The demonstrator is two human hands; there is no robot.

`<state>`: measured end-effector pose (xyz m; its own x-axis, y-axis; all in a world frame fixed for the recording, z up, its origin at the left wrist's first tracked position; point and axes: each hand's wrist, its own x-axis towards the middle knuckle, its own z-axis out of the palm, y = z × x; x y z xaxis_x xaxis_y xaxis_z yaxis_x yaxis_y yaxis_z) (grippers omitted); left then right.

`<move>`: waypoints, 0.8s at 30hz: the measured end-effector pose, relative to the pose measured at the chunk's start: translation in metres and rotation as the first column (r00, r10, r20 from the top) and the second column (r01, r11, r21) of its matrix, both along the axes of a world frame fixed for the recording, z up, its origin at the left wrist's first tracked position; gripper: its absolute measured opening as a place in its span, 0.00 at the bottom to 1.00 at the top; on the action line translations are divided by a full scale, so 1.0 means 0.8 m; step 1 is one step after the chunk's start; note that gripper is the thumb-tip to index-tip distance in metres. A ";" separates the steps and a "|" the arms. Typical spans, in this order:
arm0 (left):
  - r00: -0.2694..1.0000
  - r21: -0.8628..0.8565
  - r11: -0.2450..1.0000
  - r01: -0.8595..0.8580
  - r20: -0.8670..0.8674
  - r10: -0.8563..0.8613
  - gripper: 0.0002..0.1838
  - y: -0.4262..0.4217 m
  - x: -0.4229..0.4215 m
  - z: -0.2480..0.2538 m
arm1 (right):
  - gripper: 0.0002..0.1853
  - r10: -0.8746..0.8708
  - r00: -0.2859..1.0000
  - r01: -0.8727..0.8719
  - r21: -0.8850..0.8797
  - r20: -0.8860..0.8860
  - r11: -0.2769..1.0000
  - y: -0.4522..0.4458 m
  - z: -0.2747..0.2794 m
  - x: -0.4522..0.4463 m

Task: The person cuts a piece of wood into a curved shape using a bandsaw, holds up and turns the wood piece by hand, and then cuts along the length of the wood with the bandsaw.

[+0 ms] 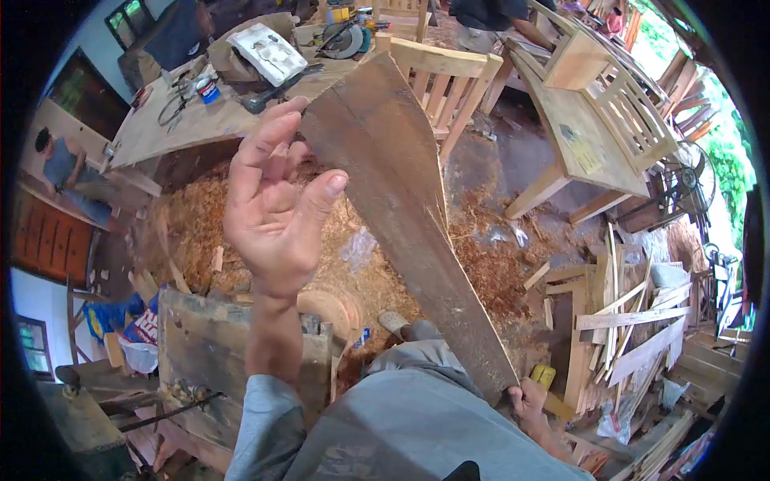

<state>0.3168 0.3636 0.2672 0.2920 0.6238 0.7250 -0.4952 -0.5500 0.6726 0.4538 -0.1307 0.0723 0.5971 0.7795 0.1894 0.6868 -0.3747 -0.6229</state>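
A long brown wooden board slants across the middle of the view, wide at its upper end and narrower toward the lower right. Its surface looks rough and dark, with splintered fibres along the right edge. My right hand is closed around the lower corner of the board. My left hand is raised beside the board's upper left edge, palm showing and fingers apart. The left thumb and fingertips are close to that edge; whether they touch it is unclear.
A workbench with a circular saw stands at upper left. Beyond the board are a wooden chair and a wooden bench. Scrap wood is piled at right; shavings cover the floor. A person is at far left.
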 end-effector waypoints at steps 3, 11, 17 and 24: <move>1.000 0.020 1.000 -0.022 -0.018 0.022 0.34 0.006 -0.004 -0.001 | 0.29 0.023 1.000 -0.022 0.017 -0.018 1.000 0.006 -0.006 0.005; 0.990 -0.032 0.990 -0.135 -0.044 0.134 0.31 0.008 -0.027 -0.017 | 0.29 0.097 0.989 -0.109 -0.100 -0.115 0.989 0.027 -0.009 0.042; 0.949 -0.401 0.862 -0.311 -0.089 0.301 0.30 -0.043 -0.071 -0.088 | 0.30 0.310 0.926 -0.353 -0.203 -0.214 0.913 0.055 -0.051 0.111; 0.675 -0.463 0.508 -0.726 -0.339 0.655 0.29 -0.191 -0.207 -0.196 | 0.26 0.526 0.798 -0.601 -0.341 -0.292 0.723 0.087 -0.058 0.147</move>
